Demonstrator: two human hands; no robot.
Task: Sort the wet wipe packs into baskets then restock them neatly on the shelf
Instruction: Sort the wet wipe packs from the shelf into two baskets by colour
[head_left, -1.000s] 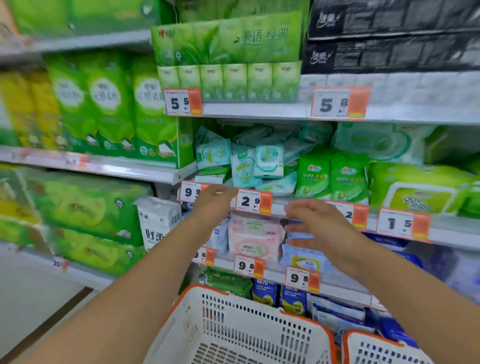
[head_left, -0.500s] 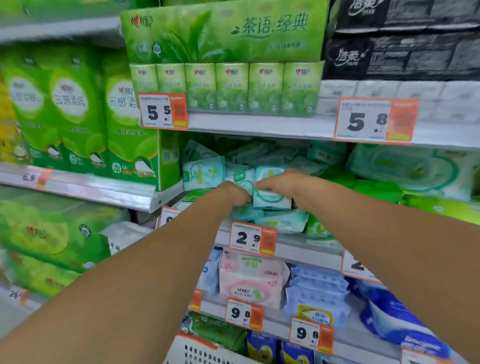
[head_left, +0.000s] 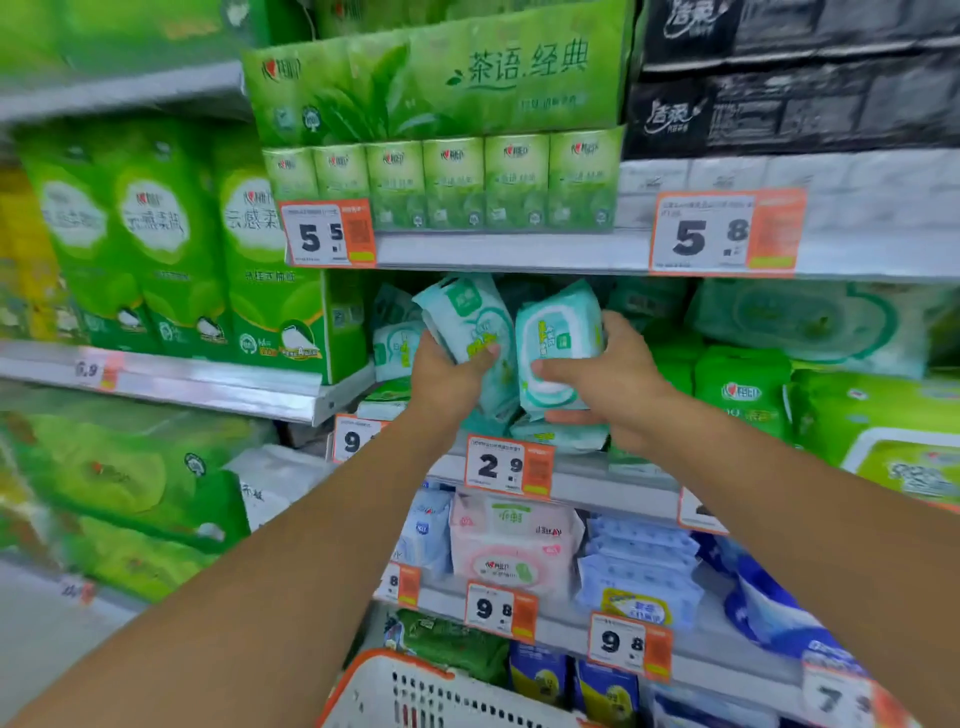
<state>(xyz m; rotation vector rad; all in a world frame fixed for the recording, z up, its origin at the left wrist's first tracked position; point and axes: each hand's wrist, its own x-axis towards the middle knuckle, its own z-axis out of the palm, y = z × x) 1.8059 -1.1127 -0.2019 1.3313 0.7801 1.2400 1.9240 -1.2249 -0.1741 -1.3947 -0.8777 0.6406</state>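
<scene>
Pale teal-and-white wipe packs (head_left: 558, 343), white basket (head_left: 441, 696) rimmed orange.

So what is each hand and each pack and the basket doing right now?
Left hand: grips the left teal wipe pack, tilted, lifted off the pile.
Right hand: grips the right teal wipe pack, upright.
Teal packs on shelf: lying loose.
Pink pack: shelved, untouched.
Basket: below; contents hidden.

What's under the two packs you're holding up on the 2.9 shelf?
Beneath the pack in the left hand and the pack in the right hand lies another teal wet wipe pack, flat. Anything beneath it is hidden.
</scene>
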